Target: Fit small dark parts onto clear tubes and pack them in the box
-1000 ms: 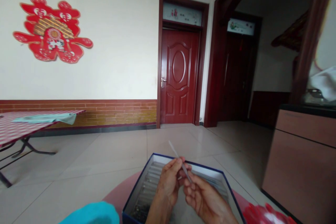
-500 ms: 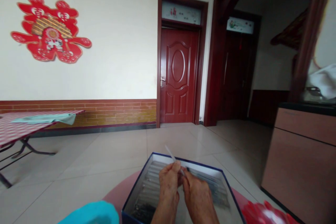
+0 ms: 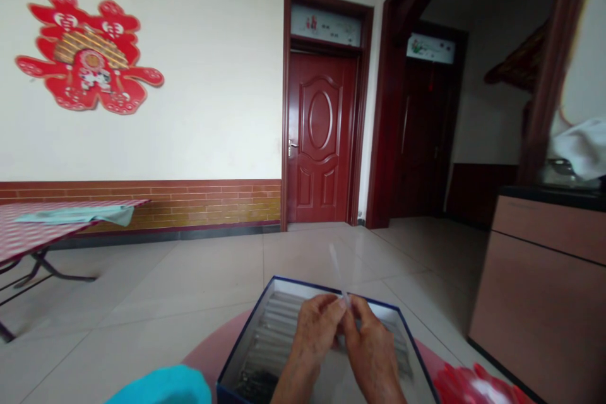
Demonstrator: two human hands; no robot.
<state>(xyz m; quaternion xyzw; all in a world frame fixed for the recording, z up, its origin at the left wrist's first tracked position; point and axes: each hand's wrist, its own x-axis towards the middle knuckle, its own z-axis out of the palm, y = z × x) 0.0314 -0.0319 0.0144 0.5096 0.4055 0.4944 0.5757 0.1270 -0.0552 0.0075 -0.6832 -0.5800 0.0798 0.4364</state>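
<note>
In the head view, a person's left hand [image 3: 318, 328] and right hand [image 3: 372, 341] are meeting above an open box [image 3: 246, 331], their fingers clamping together on the lower end of a slender, translucent stick [image 3: 338, 266]. The stick is pointing up and away from the fingers, its free end showing against the pale tiled floor [image 3: 165, 284] past the box's far edge. The blue rim is running beyond the fingers and down both sides, with open air lying above it. The hands are hiding the middle of the box and the stick's gripped end; the fingertips underneath are staying out of sight. Clear, rod-like pieces [image 3: 277, 322] are lying in rows left of the fingers, and a dark cluster [image 3: 257, 385] nearer the camera is proving hard to make out. The frame's bottom is cutting off the box's near side, a turquoise object [image 3: 163, 385] to the left and a red one [image 3: 473, 385] to the right. A pink surface [image 3: 213, 344] is supporting the box, while a cabinet [image 3: 544, 284] is standing well to the right.
</note>
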